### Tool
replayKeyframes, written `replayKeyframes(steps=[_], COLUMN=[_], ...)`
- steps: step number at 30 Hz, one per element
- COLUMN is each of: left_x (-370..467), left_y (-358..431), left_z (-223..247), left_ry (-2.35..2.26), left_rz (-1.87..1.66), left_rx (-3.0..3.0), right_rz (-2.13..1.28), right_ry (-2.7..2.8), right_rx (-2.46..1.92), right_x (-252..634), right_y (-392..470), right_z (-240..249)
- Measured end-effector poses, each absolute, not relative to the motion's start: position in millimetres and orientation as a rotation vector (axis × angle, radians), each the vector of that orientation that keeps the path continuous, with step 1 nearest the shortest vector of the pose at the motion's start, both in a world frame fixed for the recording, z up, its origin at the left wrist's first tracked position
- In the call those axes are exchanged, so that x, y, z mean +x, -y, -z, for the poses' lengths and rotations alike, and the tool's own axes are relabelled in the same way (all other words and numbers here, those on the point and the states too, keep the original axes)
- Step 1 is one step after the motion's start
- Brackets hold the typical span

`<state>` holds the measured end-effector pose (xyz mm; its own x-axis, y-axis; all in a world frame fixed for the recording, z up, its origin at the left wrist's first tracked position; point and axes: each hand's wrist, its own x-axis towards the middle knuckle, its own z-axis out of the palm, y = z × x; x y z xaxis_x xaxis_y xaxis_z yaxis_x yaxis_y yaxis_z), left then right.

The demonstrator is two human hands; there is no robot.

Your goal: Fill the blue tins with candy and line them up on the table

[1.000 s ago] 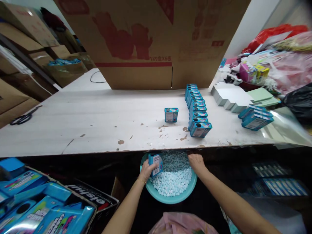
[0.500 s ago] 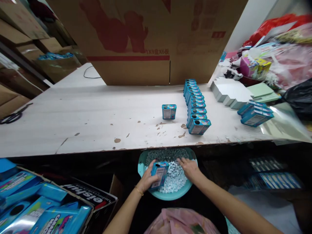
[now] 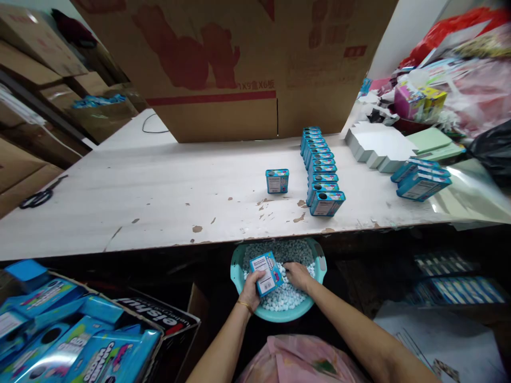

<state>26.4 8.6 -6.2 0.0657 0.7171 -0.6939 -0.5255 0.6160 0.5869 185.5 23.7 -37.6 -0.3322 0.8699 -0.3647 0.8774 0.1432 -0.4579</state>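
We record the held box (image 3: 265, 272) as blue, white label panel, white lettering. Basin (image 3: 279, 317): turquoise. Pellets (image 3: 283, 300): white, pale blue cast. Tabletop (image 3: 159, 213): white, brown patches. Large carton (image 3: 223, 119): brown, red printed figures, red stripe. We note the scissors (image 3: 38, 199), black.

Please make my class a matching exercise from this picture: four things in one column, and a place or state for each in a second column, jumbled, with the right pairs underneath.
Column one
1. Left hand
2. Right hand
3. Scissors
4. Teal basin

Column two
a. On the left part of the white table
b. Containing small pale pieces
c. Down at the pale pieces, without a box
d. Holding a blue box

Right pairs: 1-d, 2-c, 3-a, 4-b
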Motion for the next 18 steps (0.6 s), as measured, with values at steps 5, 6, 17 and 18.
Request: replayKeyframes(steps=[5,6,17,18], left_x=[-8,-17,-20,-14], left_y=[-1,1,-7,-8], left_z=[-11,-11,-8,-8], left_ry=[-1.227,-1.259,-1.510,-1.484], left_rz=[-1.070,-1.075,-0.977,-0.974], left_rx=[0.427,0.530,1.443,1.486], right_rz=[1.211,1.239,1.186,1.127], right_ry=[-2.414,-2.425,-2.541,-2.540], right_rx=[1.782,1.779,1.516,1.471], right_x=[205,210,230,226], right_y=[-34,-35,-51,-53], right_z=[34,29,-83,-93])
